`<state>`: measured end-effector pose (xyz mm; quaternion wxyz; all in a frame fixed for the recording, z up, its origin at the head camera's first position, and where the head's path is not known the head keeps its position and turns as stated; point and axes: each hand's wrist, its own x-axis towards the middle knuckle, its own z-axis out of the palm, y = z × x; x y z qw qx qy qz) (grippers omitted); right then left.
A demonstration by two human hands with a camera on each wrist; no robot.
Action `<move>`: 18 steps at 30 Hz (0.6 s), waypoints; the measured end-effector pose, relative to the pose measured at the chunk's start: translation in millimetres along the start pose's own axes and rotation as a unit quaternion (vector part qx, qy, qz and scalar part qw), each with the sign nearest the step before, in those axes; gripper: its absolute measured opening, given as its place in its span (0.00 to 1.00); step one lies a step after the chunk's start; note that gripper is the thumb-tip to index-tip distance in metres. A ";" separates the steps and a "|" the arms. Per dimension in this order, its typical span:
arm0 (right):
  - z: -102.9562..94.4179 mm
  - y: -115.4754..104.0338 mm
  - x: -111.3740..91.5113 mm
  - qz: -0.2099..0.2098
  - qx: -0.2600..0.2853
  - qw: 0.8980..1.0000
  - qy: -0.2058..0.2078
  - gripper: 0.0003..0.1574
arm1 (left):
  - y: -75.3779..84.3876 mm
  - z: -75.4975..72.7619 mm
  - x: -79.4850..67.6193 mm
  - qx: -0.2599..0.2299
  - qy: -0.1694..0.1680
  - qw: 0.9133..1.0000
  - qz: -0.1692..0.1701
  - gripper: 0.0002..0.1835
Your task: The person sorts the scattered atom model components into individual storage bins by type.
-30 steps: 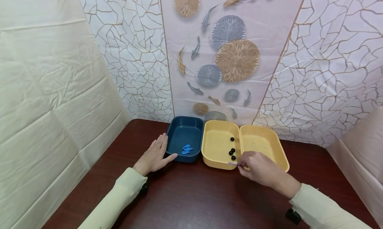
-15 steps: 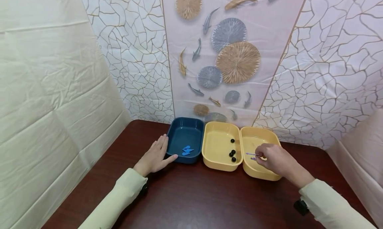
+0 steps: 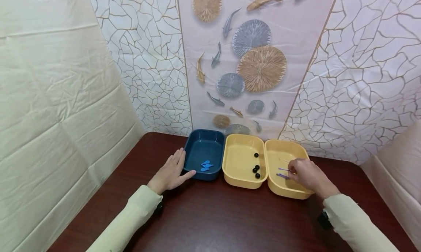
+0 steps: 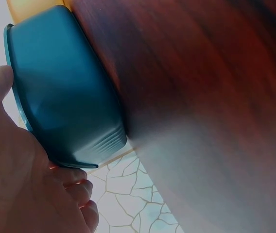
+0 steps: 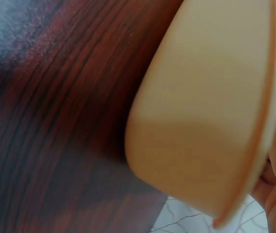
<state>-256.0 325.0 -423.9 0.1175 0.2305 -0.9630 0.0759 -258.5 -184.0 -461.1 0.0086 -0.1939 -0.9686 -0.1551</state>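
Note:
My left hand [image 3: 169,170] lies with straight fingers against the left side of a dark blue tray [image 3: 186,167], thumb over its front rim. In the left wrist view, the left thumb [image 4: 1,80] touches the tray's rim. Several small blue teardrop-shaped pieces [image 3: 206,165] lie in that tray. My right hand [image 3: 307,174] is low over the right yellow tray [image 3: 279,190], pinching a thin purple stick [image 3: 283,169] at its right end. Another purple stick [image 3: 282,176] lies just in front of it inside the tray. In the right wrist view, the tray's wall hides the fingertips.
The middle yellow tray [image 3: 242,184] holds several black balls [image 3: 257,175] along its right side. All three trays stand side by side at the back of the dark wooden table [image 3: 227,219]. A patterned cloth [image 3: 158,61] hangs behind them.
My right hand has moved right with the purple stick, from the front of the middle yellow tray to inside the right yellow tray, and lower. The left hand has stayed at the blue tray.

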 end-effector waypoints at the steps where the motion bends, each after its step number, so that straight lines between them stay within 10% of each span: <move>1: 2.6 2.1 0.5 0.005 0.004 1.000 -0.002 0.05 | -0.1 -0.3 0.0 0.000 -0.001 1.000 0.000 0.55; 11: 24.8 17.9 0.3 0.025 0.026 0.999 -0.007 0.05 | 1.6 -0.1 2.3 0.006 0.000 1.000 0.000 0.55; 18: 5.5 8.1 -3.0 0.056 0.040 0.998 -0.008 0.13 | 3.9 -9.0 4.4 0.013 -0.019 1.000 -0.011 0.55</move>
